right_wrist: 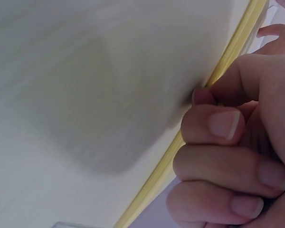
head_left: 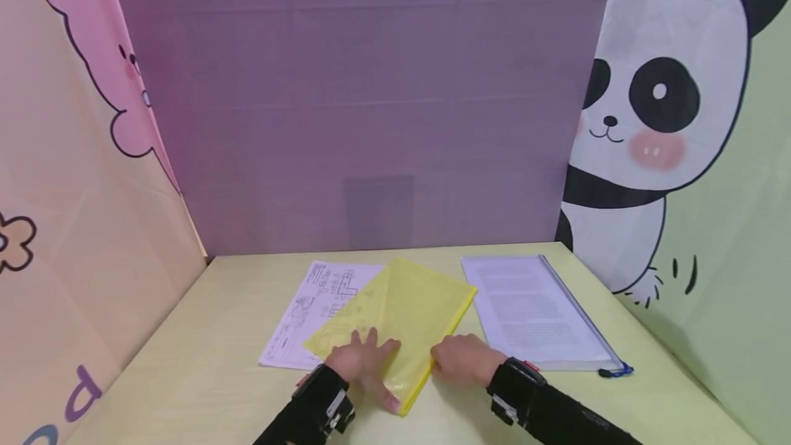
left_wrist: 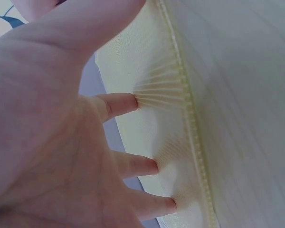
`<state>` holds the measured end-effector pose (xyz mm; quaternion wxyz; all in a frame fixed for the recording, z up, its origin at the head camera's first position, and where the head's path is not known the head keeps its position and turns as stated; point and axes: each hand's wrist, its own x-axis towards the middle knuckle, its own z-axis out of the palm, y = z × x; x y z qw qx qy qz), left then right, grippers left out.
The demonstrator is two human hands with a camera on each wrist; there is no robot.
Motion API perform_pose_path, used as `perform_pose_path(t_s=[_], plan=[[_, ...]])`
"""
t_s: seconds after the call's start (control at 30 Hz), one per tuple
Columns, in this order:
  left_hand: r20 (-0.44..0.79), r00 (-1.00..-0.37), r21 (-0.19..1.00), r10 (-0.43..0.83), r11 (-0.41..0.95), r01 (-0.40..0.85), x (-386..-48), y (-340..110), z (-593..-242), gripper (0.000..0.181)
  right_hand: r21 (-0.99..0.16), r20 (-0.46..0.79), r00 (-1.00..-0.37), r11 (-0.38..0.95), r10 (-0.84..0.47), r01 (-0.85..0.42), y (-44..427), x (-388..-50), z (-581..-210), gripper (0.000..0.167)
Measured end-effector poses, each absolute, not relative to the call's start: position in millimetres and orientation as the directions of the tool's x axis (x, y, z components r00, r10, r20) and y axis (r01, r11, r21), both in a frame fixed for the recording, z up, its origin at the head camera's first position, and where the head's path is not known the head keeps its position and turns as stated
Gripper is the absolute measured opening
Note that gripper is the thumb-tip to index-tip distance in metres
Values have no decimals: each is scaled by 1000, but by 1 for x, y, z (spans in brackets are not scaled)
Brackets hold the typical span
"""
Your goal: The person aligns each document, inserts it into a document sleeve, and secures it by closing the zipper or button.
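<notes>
A yellow see-through mesh zip pouch [head_left: 423, 311] lies slanted on the table, with its yellow zip edge [head_left: 446, 336] facing right. My left hand [head_left: 361, 361] presses on the pouch with its fingers spread, the thumb near the lower corner. In the left wrist view, the fingertips [left_wrist: 165, 204] push small creases into the mesh. My right hand [head_left: 466, 360] pinches the zip edge between thumb and index finger, the other fingers curled. The zip's slider is not visible; the right fingers [right_wrist: 204, 123] hide part of the edge.
A printed sheet [head_left: 309, 304] lies partly under the pouch at left. Right of it, a clear pouch [head_left: 534, 311] with printed pages has a dark zip edge and a blue cord [head_left: 624, 369]. Fabric walls [head_left: 371, 88] enclose the table [head_left: 204, 335] behind and at both sides.
</notes>
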<state>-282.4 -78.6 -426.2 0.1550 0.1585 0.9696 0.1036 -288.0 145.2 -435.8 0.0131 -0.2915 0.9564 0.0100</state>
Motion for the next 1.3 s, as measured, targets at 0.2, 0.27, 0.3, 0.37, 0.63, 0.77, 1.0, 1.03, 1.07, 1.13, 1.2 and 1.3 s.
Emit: perform_pose_path(t_s=[0.2,0.27,0.3,0.37,0.63,0.77,1.0,1.03,1.07,1.13,1.2,1.3], plan=[[-264,-902,251,342,927,279,-281,-79,-427,110,-2,-40,-829,830,-558,-558,145,-288,-435,21],[-263,-902,251,341,927,277,-281,-79,-427,110,7,-37,-828,828,-560,-560,145,-288,-435,22],[-264,-902,251,340,928,276,-281,-78,-427,109,11,-37,-828,828,-560,-561,145,-288,-434,22],[-264,-903,253,339,928,275,-281,-78,-427,109,15,-42,-830,830,-556,-557,144,-288,-433,21],[-264,-902,242,341,929,280,-281,-78,-427,110,52,-44,-833,832,-551,-553,144,-290,-432,21],[-262,-900,235,349,927,291,-280,-78,-425,111,82,-51,-837,833,-545,-547,144,-293,-433,22],[-246,-903,217,351,929,301,-278,-77,-422,112,124,-30,-858,850,-513,-512,146,-297,-436,25],[-245,-904,216,350,929,301,-278,-77,-421,112,124,-29,-861,852,-509,-508,146,-297,-436,25],[-247,-904,216,348,929,299,-277,-76,-421,112,123,-30,-862,854,-505,-505,146,-297,-436,26],[-247,-905,211,348,930,300,-277,-75,-421,112,112,-37,-868,861,-495,-496,146,-296,-435,26],[-246,-906,209,345,931,298,-277,-75,-421,112,99,-47,-873,868,-485,-487,146,-296,-434,26],[-242,-907,203,345,932,300,-276,-75,-422,113,85,-57,-880,876,-472,-476,147,-297,-432,25]])
